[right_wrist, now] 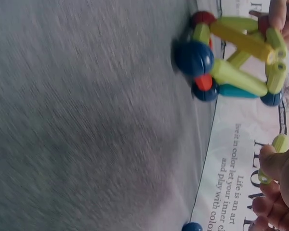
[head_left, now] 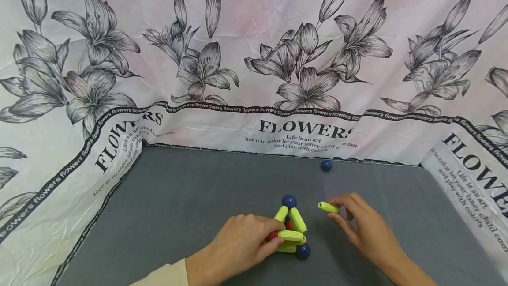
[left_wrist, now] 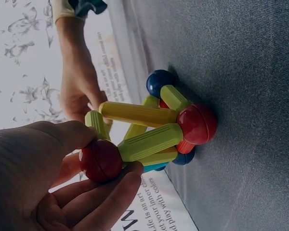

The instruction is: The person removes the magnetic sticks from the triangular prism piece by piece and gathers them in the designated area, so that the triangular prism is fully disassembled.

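Note:
A small frame of magnetic rods (head_left: 291,235) and balls stands on the grey surface, with yellow-green, yellow, red and teal rods joined by red and blue balls. My left hand (head_left: 242,239) pinches a red ball (left_wrist: 101,160) at an upper corner of it. Another red ball (left_wrist: 197,123) sits at its base, and a blue ball (head_left: 289,201) shows at its far top. To the right, apart from the frame, my right hand (head_left: 365,228) holds a loose yellow-green rod (head_left: 328,207) between thumb and fingers. The left fingers partly hide the near side.
One loose blue ball (head_left: 326,165) lies at the back of the grey surface (head_left: 190,189), close to the cloth edge. A flower-printed cloth (head_left: 246,78) rises behind and along both sides.

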Demonstrator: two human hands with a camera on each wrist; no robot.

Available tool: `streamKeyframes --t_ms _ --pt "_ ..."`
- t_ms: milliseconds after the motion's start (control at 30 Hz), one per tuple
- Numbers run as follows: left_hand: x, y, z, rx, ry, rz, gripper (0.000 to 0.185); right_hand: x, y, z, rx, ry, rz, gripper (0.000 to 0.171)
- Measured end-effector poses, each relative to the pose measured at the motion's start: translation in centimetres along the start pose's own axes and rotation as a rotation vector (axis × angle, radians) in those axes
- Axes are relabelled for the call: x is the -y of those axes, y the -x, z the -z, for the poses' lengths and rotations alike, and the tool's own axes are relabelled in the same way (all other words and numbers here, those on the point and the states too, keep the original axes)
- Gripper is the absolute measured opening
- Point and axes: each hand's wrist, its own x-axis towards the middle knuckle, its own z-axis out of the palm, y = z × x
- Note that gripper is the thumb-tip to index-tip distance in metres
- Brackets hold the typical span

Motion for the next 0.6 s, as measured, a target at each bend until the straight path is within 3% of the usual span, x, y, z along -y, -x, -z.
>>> streamKeyframes --t_ms 167,600 --pt "0.0 0.2 0.0 -0.002 0.000 -0.002 0.013 -0.9 -1.6 -0.2 -0.001 0.041 -0.004 0.036" --pt "0.0 0.1 0.0 -0.018 0.004 -0.001 0.013 -3.9 -6.8 -2.6 0.042 0.101 0.117 0.034"
